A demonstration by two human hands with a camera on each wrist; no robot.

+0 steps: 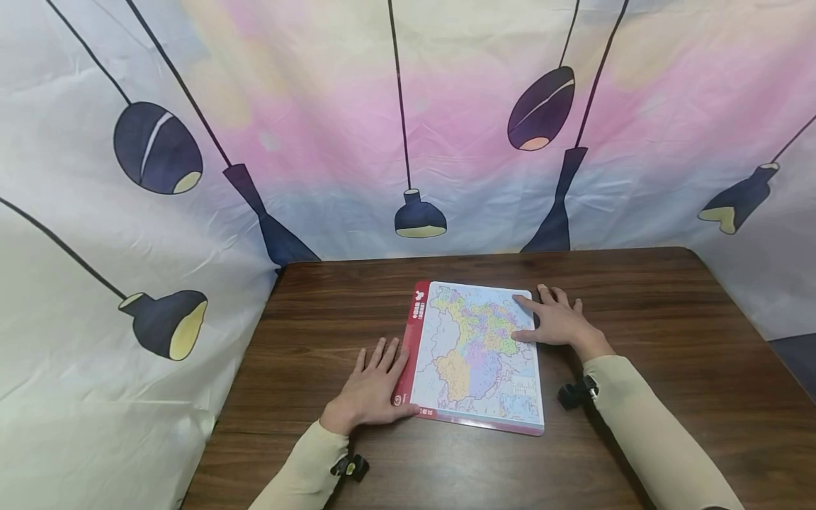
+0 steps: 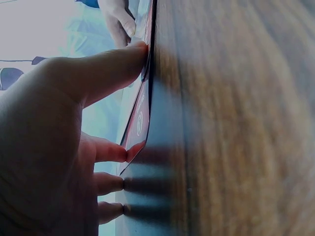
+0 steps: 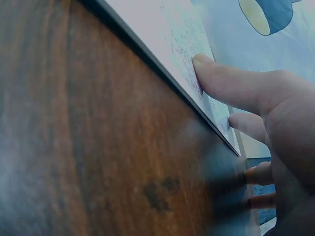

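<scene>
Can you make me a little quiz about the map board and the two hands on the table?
1. True or false: the map board lies flat on the wooden table.
2. Which hand touches the board's red strip? A: the left hand. B: the right hand.
3. Fill in the missing word: the right hand's thumb and first finger rest on the board's ____ edge, as the head camera sees it.

Key: 1 true. 2 A: the left thumb lies on the red strip, the other fingers on the table beside it. 3 right.
</scene>
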